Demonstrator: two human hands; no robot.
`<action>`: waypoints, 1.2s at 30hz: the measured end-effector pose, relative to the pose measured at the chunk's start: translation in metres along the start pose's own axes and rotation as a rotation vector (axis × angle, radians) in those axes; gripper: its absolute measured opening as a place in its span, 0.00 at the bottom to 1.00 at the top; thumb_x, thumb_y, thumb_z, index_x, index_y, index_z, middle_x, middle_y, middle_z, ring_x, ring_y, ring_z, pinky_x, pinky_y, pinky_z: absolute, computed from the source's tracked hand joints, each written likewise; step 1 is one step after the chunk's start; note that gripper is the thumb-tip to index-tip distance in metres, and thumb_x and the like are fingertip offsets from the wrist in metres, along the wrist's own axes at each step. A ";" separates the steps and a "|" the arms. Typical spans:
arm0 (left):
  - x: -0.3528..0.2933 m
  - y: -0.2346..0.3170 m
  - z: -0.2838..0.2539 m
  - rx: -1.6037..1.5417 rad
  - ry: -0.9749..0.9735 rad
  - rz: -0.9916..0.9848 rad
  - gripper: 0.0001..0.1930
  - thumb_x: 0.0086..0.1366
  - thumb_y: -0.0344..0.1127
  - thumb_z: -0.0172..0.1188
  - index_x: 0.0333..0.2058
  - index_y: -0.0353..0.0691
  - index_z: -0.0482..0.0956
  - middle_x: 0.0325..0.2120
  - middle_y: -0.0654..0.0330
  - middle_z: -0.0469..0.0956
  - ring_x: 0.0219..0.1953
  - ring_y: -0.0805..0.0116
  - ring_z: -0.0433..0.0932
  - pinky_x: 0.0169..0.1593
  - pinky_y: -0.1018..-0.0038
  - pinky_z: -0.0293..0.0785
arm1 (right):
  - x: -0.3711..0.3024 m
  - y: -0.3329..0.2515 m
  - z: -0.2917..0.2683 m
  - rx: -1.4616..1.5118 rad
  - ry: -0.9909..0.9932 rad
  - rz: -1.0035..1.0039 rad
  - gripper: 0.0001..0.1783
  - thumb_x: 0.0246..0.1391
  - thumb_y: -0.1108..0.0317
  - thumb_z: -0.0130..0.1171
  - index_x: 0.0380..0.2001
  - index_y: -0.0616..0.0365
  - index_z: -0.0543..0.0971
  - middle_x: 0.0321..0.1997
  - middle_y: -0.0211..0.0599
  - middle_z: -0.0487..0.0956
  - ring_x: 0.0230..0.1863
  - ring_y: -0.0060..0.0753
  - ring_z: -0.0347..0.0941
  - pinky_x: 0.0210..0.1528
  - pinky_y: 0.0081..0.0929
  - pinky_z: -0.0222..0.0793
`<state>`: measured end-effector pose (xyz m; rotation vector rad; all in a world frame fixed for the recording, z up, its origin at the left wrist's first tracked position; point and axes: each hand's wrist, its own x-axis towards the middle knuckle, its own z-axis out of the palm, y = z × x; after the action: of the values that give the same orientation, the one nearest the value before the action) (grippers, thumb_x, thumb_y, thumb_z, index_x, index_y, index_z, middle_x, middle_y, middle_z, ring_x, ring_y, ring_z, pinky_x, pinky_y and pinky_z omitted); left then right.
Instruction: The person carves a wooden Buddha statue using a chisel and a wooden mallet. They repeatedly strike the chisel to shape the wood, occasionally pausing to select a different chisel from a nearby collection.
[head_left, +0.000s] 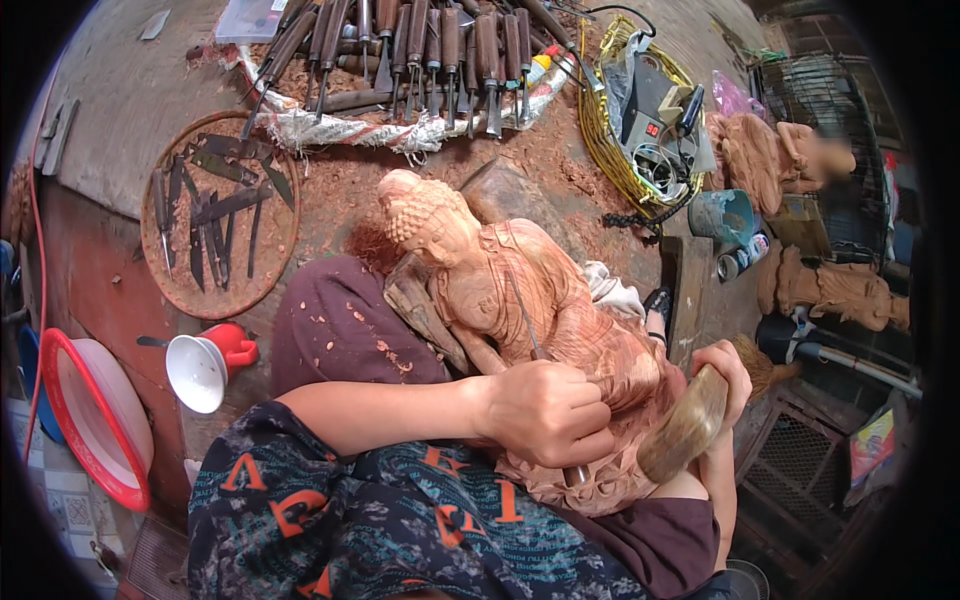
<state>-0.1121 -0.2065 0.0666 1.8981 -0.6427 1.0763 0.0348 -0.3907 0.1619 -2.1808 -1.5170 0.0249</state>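
A carved wooden Buddha statue leans across my lap, its curled head up and to the left. Closed around the handle of a carving chisel, my left hand rests low over the figure. The thin blade runs up along the statue's torso; whether its tip touches the wood I cannot tell. My right hand grips a worn wooden mallet to the right of the chisel's butt end, apart from it. Part of the mallet's grip is hidden by the fingers.
Beyond the statue, several chisels lie in a rope-rimmed holder. A round tray of blades sits left, above a red-and-white cup and a basin. At right are a yellow wire basket, a bucket, a can and other carvings.
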 end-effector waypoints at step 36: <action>0.031 -0.011 -0.049 0.424 -0.047 -0.024 0.08 0.48 0.35 0.59 0.29 0.43 0.75 0.16 0.70 0.60 0.19 0.75 0.66 0.19 0.78 0.60 | -0.016 0.025 0.006 0.165 -0.080 0.136 0.27 0.37 0.74 0.75 0.43 0.62 0.74 0.37 0.31 0.76 0.34 0.26 0.71 0.35 0.20 0.66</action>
<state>-0.1095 -0.1598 0.1018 2.2911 -0.4384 1.2281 0.0489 -0.4097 0.1422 -2.1677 -1.3539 0.2757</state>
